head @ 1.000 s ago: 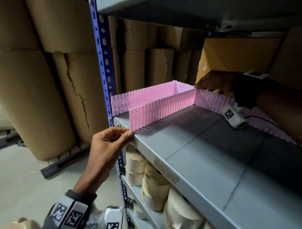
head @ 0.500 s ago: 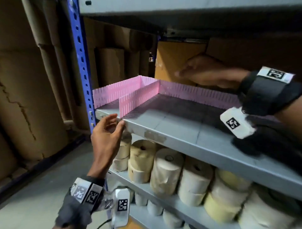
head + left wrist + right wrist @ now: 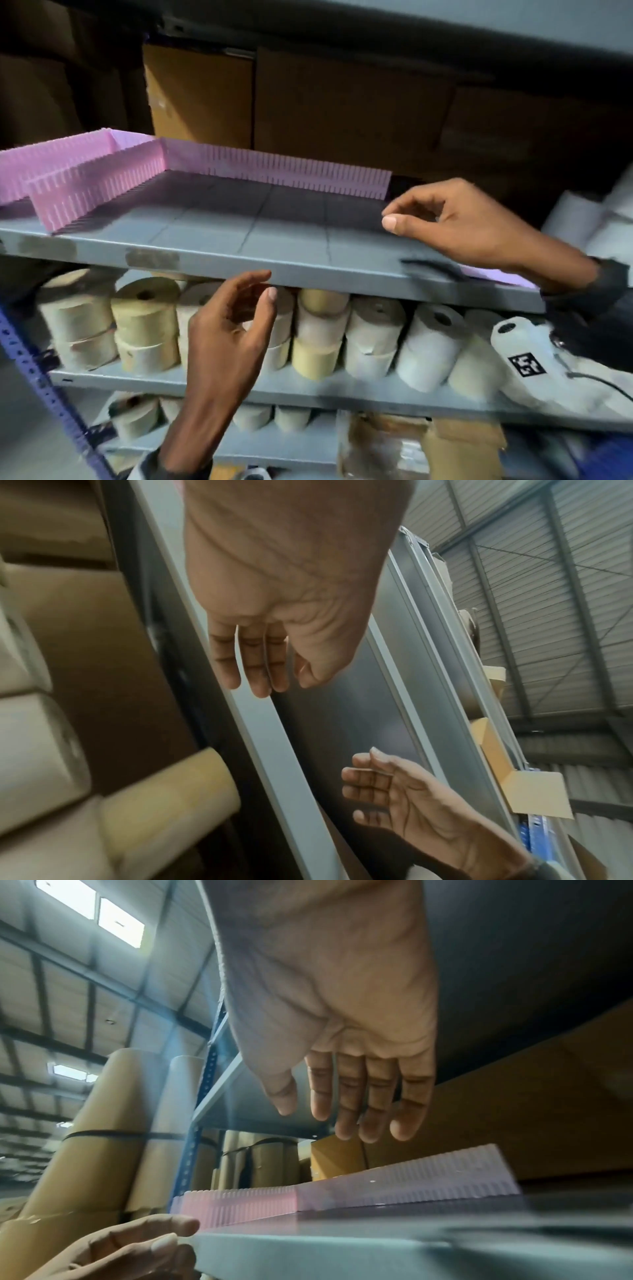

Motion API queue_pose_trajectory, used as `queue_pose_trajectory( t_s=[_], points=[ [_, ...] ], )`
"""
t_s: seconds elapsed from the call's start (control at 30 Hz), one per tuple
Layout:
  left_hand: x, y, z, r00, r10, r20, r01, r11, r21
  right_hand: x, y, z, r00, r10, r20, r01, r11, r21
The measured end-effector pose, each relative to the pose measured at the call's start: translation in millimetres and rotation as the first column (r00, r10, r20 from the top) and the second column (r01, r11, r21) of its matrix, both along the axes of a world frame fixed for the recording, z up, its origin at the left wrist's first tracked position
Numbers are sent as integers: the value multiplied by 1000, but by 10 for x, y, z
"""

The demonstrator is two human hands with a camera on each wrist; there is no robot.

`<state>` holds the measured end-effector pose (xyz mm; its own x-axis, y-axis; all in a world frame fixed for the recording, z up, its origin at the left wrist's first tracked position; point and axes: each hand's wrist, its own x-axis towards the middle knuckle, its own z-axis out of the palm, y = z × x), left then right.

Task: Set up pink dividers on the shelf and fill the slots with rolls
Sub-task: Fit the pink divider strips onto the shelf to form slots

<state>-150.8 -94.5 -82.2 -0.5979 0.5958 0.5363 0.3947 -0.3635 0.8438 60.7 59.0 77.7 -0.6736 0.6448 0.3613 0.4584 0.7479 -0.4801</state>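
Both hands have come off the pink dividers (image 3: 274,169), which stand at the back and left end of the grey shelf (image 3: 308,270). The right hand (image 3: 472,226) now hovers empty over the shelf, fingers loosely spread. The left hand (image 3: 229,332), also loose and empty, has dropped below the shelf's front edge, before the rolls (image 3: 373,332) one level down.

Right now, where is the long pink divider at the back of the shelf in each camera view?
Head: long pink divider runs across the upper middle, behind the right hand.
Left wrist: not in view.
Right wrist: low centre-right, below the fingers.
Shared landmark: the grey shelf front edge, near the left hand.
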Motion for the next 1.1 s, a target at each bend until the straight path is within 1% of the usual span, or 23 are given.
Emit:
queue_pose_trajectory(
  t_s=[0.1,0.23,0.33,0.4,0.53,0.6,0.7,0.77,0.83,0.87,0.93,1.03,1.1],
  points=[
    [378,114,72,998,-65,-16,65,998,18,554,145,-100,993,-98,-70,95,995,-40],
    [876,300,166,992,-110,-65,112,993,31,1183,370,-241,974,-172,-145,159,983,-95],
    [1266,450,280,983,-96,-158,101,995,23,1584,554,-366,960,-211,-185,188,973,-135],
    [1506,548,371,967,-90,-238,94,996,4,1836,667,-457,960,-204,-193,179,974,-140],
    [1864,747,508,917,-100,-386,84,995,-57,2175,886,-643,963,-175,-206,159,983,-89],
    [1983,887,571,880,-119,-459,69,990,-125,2203,989,-684,960,-170,-224,157,985,-74],
    [2066,1187,675,797,-145,-586,-2,970,-243,2078,1144,-679,962,-155,-224,151,988,-33],
    [2097,1423,726,743,-196,-640,-28,946,-322,1981,1256,-680,977,-117,-177,120,993,8],
    [2111,1569,728,694,-280,-664,-47,902,-429,1913,1359,-730,993,-83,-80,88,994,63],
    [2112,1611,709,667,-306,-680,-60,887,-458,1903,1414,-768,996,-78,-33,80,993,84],
    [2082,1638,665,640,-292,-710,-66,901,-430,1906,1495,-837,996,-86,13,85,993,76],
    [2041,1619,634,673,-244,-698,-28,935,-353,1906,1551,-897,996,-92,-16,92,994,64],
    [2057,1604,638,674,-198,-711,-26,956,-291,1904,1565,-909,993,-100,-67,104,993,52]
  ],
)
